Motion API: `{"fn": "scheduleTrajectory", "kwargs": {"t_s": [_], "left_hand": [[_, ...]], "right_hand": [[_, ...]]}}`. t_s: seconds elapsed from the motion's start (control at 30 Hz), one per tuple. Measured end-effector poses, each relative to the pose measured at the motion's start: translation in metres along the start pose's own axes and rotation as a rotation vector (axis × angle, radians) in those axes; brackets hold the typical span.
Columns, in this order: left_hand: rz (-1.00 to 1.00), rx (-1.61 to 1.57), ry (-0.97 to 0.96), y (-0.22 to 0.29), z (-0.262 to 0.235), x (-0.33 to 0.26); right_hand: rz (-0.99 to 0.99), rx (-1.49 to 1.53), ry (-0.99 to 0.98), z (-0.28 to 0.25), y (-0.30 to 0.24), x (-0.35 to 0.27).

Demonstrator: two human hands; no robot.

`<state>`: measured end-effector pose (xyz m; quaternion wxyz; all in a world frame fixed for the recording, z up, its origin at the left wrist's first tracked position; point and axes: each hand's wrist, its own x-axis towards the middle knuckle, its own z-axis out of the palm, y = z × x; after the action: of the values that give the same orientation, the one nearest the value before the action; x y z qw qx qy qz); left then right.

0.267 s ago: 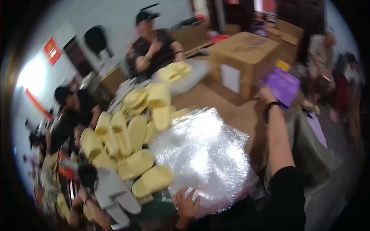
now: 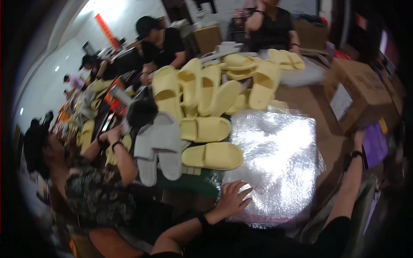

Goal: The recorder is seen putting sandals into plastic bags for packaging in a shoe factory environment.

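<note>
I have a strip of bare brown tabletop (image 2: 303, 96) to work with between the silvery sheets (image 2: 277, 157) and the cardboard carton (image 2: 363, 92), while yellow slippers (image 2: 213, 155) crowd the sheets' left edge and grey slippers (image 2: 159, 148) sit beyond those. The sheets lie flat before me, roughly rectangular, crinkled and glaring white in the middle. The purple packet (image 2: 375, 146) is flat-looking, at the far right beside the carton's near corner. My left hand (image 2: 234, 198) is unclenched, fingers spread over the sheets' near-left corner. My right hand (image 2: 358, 138) meets the packet's left edge; it's dim and blurred there, so I can't tell whether the fingers grasp it.
</note>
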<state>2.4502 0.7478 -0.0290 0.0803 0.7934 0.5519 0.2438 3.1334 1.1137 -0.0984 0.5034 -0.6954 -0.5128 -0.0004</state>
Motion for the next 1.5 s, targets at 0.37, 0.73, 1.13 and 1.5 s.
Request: {"fn": "scheduleTrajectory", "kwargs": {"t_s": [0.37,0.73,1.13,1.5], "left_hand": [[0.030,-0.033,0.035,-0.001,0.008,-0.017],[-0.390,-0.017,0.765,-0.052,-0.092,-0.042],[-0.682,-0.176,0.683,-0.187,-0.140,-0.008],[-0.328,-1.131,0.398,0.016,-0.168,-0.028]], "right_hand": [[0.054,0.672,-0.277,0.006,-0.338,-0.145],[-0.908,-0.398,-1.315,-0.027,-0.530,-0.406],[-0.710,-0.411,-1.413,-0.012,-0.496,-0.446],[-0.548,-0.227,-1.258,-0.027,-0.484,-0.436]]}}
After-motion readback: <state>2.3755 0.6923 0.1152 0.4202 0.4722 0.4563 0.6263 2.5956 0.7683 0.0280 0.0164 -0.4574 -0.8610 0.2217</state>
